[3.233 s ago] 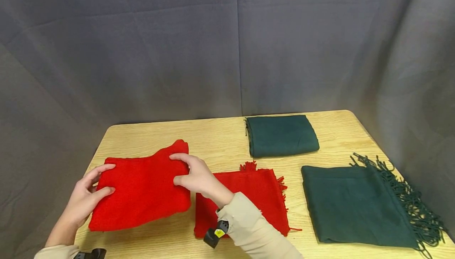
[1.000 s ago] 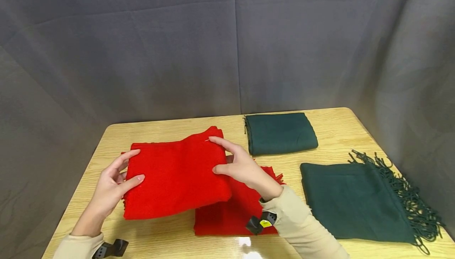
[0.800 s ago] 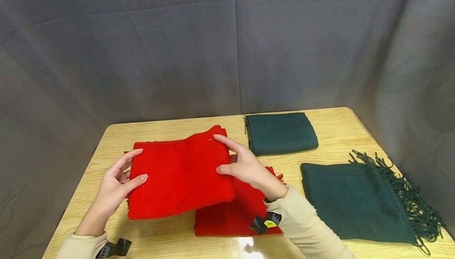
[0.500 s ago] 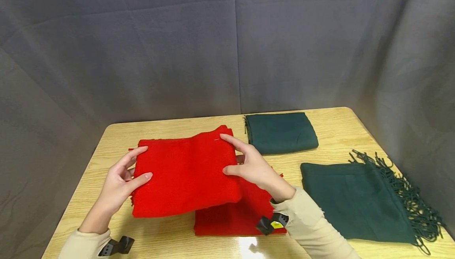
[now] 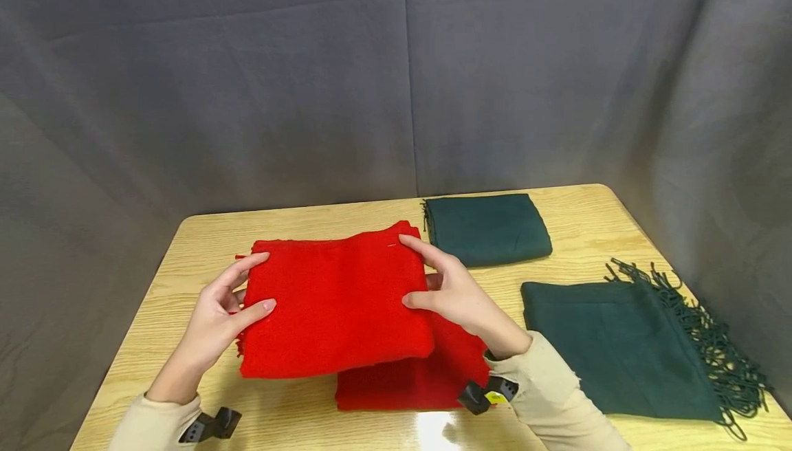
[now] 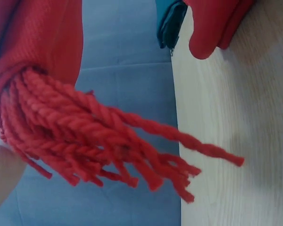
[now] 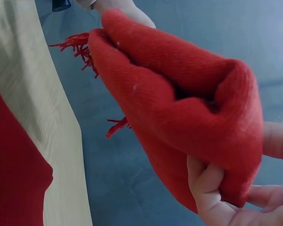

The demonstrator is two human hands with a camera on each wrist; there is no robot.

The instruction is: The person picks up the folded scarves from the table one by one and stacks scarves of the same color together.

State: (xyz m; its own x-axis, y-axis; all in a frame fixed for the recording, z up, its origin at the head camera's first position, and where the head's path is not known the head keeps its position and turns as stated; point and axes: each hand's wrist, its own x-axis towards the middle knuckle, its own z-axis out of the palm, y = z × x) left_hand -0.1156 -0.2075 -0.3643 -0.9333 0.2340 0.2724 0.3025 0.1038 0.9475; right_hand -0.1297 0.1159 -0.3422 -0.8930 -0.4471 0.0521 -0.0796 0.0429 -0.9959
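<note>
A folded red fringed scarf [image 5: 337,303] is held up above the table by both hands. My left hand [image 5: 213,313] grips its left edge, thumb on top and the other fingers reaching behind. At the opposite edge my right hand [image 5: 454,293] holds it the same way; the right wrist view shows fingers tucked under the thick folded layers [image 7: 179,108]. Red tassels [image 6: 99,136] hang from the left end in the left wrist view. Below and to the right, a second folded red scarf [image 5: 408,389] lies on the table, partly covered by the raised one and the right arm.
A dark green folded scarf [image 5: 489,229] lies at the back right of the wooden table [image 5: 204,238]. Another green scarf [image 5: 619,348] rests at the right, its fringe [image 5: 711,348] spread toward the table's right edge. A grey curtain [image 5: 309,80] stands behind.
Both hands have carried the raised red scarf to the right, so it now overlaps the red scarf on the table. The green scarves have stayed in place.
</note>
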